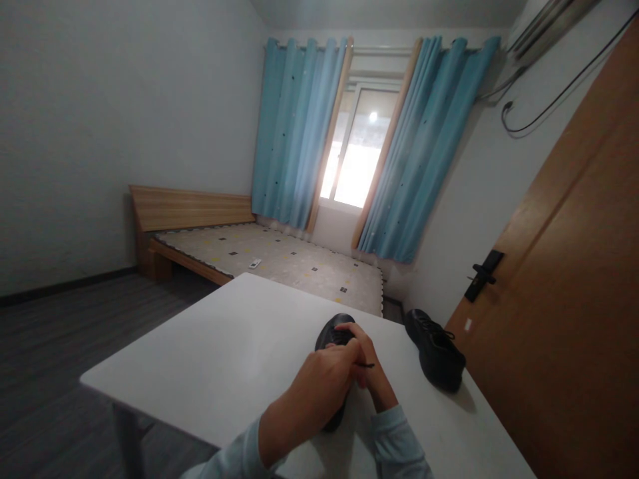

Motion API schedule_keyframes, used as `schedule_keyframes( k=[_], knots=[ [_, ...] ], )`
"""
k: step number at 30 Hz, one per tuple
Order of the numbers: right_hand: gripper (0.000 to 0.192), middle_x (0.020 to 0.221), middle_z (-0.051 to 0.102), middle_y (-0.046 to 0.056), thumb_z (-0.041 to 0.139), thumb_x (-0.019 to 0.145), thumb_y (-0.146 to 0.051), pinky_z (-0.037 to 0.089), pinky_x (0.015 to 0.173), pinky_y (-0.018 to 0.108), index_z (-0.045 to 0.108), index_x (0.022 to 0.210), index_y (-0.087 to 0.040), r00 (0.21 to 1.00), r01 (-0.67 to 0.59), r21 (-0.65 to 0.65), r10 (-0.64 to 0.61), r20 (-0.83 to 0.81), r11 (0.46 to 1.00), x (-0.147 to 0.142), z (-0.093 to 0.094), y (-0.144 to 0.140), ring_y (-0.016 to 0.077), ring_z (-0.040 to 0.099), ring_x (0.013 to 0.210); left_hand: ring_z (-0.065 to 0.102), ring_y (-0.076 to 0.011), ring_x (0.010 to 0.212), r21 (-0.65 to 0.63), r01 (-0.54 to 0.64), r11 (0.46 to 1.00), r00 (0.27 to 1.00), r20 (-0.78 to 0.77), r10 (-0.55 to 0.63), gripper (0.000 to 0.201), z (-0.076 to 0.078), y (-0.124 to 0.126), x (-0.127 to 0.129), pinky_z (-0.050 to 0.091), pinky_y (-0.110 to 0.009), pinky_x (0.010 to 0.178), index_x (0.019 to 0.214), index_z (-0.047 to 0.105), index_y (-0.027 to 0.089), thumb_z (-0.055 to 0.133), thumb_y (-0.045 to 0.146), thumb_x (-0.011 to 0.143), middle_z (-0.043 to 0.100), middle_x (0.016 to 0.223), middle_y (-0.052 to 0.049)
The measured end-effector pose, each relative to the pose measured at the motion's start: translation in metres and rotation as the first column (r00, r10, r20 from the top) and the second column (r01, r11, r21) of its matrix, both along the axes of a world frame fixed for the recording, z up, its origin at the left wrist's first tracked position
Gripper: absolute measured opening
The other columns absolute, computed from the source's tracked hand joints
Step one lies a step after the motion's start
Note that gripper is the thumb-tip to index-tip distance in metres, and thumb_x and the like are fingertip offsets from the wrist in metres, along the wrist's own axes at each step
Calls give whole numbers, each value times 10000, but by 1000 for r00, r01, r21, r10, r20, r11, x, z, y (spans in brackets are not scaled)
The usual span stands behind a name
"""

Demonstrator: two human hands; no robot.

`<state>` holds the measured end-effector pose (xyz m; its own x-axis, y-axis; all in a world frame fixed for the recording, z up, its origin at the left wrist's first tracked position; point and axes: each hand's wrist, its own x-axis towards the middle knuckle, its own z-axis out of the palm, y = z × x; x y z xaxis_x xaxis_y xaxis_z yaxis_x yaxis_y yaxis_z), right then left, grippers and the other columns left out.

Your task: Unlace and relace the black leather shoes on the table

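Observation:
A black shoe (332,331) lies on the white table (234,346) right in front of me, mostly covered by my hands. My left hand (322,382) rests over its middle with the fingers curled on the lacing. My right hand (367,366) is beside it, pinching a thin black lace end that pokes out to the right. A second black shoe (435,349) lies on the table to the right, apart from both hands, toe toward me.
A wooden door (574,299) with a black handle (483,274) stands close on the right. Beyond the table are a low bed (279,256) with a wooden headboard, a small remote on it, blue curtains (299,133) and a bright window. Dark floor lies to the left.

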<state>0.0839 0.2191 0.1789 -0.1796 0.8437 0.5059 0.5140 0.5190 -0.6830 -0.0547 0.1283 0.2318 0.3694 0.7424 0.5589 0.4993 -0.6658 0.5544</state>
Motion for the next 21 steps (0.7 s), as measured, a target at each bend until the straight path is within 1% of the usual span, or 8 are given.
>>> schedule_keyframes(
  k=[3,6,8,12,17,21],
  knots=[
    [282,896,646,58,723,599,-271,463,807,374,651,859,-188,1000,24,4,-24,8,1000,-2,-4,3,247,602,873,571,-112,614,175,5,985,1000,6,-6,135,-7,-13,1,414,-192,570,768,487,184,425,100,855,609,698,14],
    [271,916,630,56,734,615,-305,447,826,377,657,855,-204,998,13,37,-15,59,999,-3,-5,2,244,582,901,509,-98,532,346,13,938,999,23,-23,189,-9,-22,3,381,-186,504,734,472,170,385,121,894,558,621,18],
    [284,919,626,54,740,618,-337,443,822,377,659,860,-212,996,11,33,-14,92,999,-3,-4,2,244,573,907,480,-97,515,426,22,905,999,18,-33,232,-8,-27,5,365,-191,486,717,461,167,351,137,919,534,597,17],
    [282,926,624,49,733,628,-369,441,807,374,659,857,-222,993,13,47,-18,120,999,-3,-3,1,242,564,907,453,-98,514,485,35,874,999,-20,-29,275,-7,-33,6,348,-203,479,697,437,165,308,145,939,506,588,10],
    [270,934,622,51,741,629,-343,433,812,369,664,857,-222,989,12,53,-20,148,999,-3,-4,2,242,559,911,447,-101,529,509,33,860,999,-19,-27,266,-8,-37,5,330,-210,478,699,424,169,306,99,926,474,576,13],
    [270,946,621,51,742,627,-340,433,817,371,666,861,-228,987,7,47,-14,160,999,-3,-4,2,244,559,921,451,-107,543,515,59,855,998,-52,-37,271,-5,-41,4,338,-218,489,698,415,172,289,82,920,480,583,8]
  ],
)
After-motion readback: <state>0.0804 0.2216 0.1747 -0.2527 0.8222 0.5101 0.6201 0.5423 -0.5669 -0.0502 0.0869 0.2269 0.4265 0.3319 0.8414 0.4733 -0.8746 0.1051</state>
